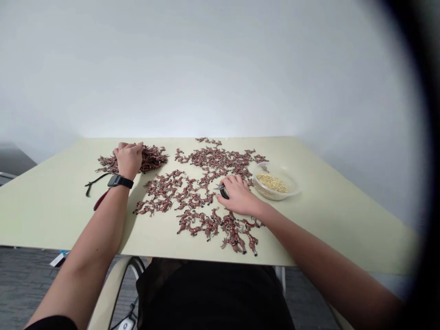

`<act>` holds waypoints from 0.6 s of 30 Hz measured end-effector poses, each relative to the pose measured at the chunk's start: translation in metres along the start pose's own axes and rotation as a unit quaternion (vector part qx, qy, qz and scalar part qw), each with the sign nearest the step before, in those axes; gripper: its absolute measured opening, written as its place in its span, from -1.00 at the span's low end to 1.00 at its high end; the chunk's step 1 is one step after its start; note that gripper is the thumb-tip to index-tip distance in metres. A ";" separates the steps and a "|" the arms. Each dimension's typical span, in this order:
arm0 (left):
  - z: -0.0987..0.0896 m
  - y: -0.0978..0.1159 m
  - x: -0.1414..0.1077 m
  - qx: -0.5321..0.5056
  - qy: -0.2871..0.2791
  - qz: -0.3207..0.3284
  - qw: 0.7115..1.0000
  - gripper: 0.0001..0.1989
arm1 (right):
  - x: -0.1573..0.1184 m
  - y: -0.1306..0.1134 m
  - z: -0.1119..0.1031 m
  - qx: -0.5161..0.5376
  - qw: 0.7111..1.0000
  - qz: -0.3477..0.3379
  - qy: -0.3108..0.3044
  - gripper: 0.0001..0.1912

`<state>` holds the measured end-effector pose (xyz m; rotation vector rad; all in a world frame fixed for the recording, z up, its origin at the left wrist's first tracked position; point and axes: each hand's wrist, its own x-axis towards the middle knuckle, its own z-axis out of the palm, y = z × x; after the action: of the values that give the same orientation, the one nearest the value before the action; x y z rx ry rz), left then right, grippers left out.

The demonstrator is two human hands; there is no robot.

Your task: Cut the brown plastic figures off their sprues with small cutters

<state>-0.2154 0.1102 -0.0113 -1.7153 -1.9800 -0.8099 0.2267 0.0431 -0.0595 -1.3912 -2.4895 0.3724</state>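
Note:
My left hand (129, 159) is at a heaped pile of small brown animal figures (154, 160) on the left of the table. Its fingers are bent and closed, with the tips partly hidden, so what they pinch does not show. Near the middle, my right hand (238, 195) is closed round small pliers (224, 192) with black handles and a short metal tip pointing left. Around and below that hand, many more brown figures (195, 192) lie spread in loose clusters. They look like deer or similar horned animals.
Right of the spread figures stands a clear round plastic bowl (294, 191) holding small gold-coloured pieces (273, 183). By my left forearm lie a black cord-like strip (90, 187) and a red handle (100, 200). The pale table (326, 220) meets a white wall (206, 68) at the back.

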 end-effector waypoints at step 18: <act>0.002 0.017 -0.009 -0.013 -0.006 -0.022 1.000 -0.46 | -0.004 -0.012 -0.015 0.027 1.000 0.000 0.017 -0.29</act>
<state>-0.1975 0.1062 -0.0155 -1.7004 -2.0295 -0.8468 0.2241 0.0351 -0.0422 -1.3663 -2.4340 0.4092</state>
